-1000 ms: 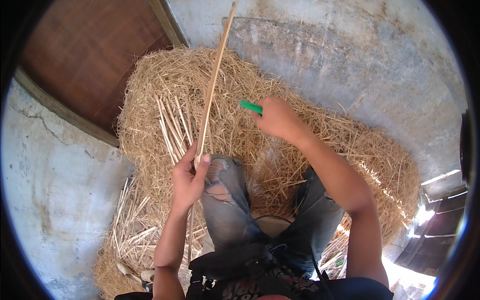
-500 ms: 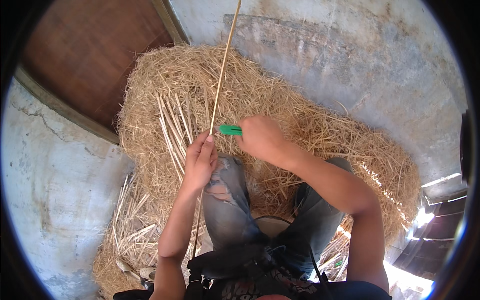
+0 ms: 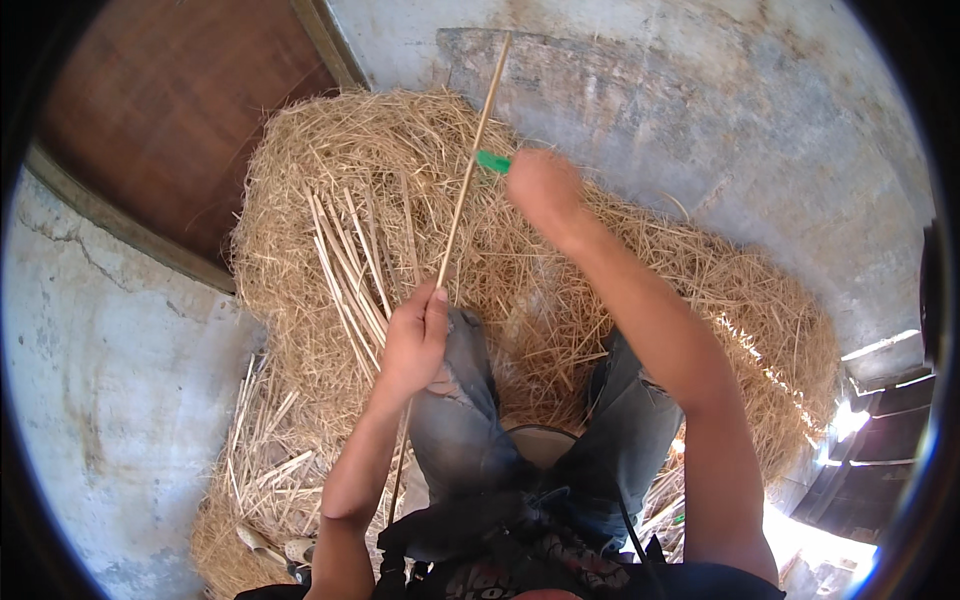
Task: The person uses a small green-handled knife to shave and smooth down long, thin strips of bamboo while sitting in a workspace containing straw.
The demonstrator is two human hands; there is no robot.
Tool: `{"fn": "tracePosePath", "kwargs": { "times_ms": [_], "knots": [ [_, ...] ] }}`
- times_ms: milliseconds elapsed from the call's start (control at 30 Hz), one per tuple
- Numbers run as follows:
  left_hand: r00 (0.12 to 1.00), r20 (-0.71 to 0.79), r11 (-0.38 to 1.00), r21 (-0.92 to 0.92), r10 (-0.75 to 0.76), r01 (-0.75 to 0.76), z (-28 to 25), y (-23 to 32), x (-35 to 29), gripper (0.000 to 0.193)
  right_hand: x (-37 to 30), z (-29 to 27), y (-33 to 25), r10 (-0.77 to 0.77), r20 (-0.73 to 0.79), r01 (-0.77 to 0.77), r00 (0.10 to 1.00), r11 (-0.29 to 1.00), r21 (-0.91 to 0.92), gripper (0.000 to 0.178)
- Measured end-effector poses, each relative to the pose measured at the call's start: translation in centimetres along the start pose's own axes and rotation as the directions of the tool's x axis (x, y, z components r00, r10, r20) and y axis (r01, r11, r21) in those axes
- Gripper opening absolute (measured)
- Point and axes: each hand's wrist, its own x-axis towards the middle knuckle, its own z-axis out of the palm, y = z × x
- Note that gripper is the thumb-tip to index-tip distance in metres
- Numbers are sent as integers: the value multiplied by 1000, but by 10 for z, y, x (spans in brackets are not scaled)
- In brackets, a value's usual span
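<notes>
My left hand is closed around a long, thin wooden strip, just above my left knee. The strip slants up and away to the right, and its lower end runs down past my left forearm. Farther along it, my right hand grips a green-handled knife, whose tip end meets the strip. The blade itself is too small to make out. Several pale split strips lie fanned on the straw just beyond my left hand.
A big heap of straw or shavings spreads around my legs. Plastered walls stand behind it and at the left. A brown door-like panel is at the far left. More strips and pale-handled tools lie at the lower left.
My right hand with the knife has moved up and away along the strip. My left hand has shifted slightly right and nearer, and the strip's far end sits lower in view.
</notes>
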Motion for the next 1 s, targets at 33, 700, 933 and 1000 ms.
{"fn": "tracePosePath", "kwargs": {
  "times_ms": [33, 700, 933, 1000],
  "knots": [
    [1000, 25, 1000, -7, -10, 10, 1, 0, -3, 38, 4, -3, 10, 15, -2, -15, 1000, 1000, -9, 19],
    [996, 27, 997, -4, 80, -80, -21, -1, 59, 37, -48, 22, -15, -161, 107, 155, 981, 986, 61, 13],
    [996, 90, 996, 77, 29, -36, -17, 5, 44, 36, -42, 25, -18, -101, 179, 93, 979, 994, 55, 17],
    [994, 113, 994, 106, -5, -7, -21, 8, 25, 37, -25, 19, -8, -31, 182, 16, 983, 997, 81, 17]
  ]
}}
